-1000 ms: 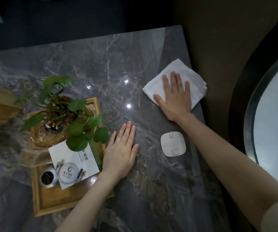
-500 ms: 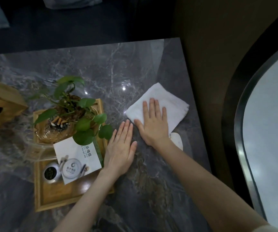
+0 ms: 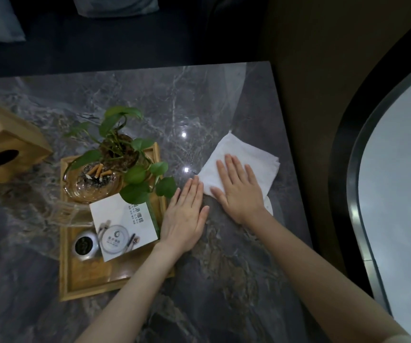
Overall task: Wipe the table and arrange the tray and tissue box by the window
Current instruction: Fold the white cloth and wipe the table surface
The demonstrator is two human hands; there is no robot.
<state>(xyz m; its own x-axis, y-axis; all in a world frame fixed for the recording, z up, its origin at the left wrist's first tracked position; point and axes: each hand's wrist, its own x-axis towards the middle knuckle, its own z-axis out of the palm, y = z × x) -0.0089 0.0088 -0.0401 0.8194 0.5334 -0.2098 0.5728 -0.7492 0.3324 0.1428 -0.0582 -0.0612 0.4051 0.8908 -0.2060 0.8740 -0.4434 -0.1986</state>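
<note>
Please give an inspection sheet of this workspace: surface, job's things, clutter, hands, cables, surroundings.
Surface: dark marble table, glossy with light spots.
Job's things: white cloth flat near the right edge; wooden tray at centre-left; wooden tissue box left of the tray, apart from it.
Clutter: on the tray a plant, a glass ashtray with butts, a card, a small tin; a white object mostly hidden under the right wrist.
Hands: left hand flat on the table beside the tray; right hand flat on the cloth.
Cables: nothing seen.
Surroundings: window at right; cushions beyond the table.
</note>
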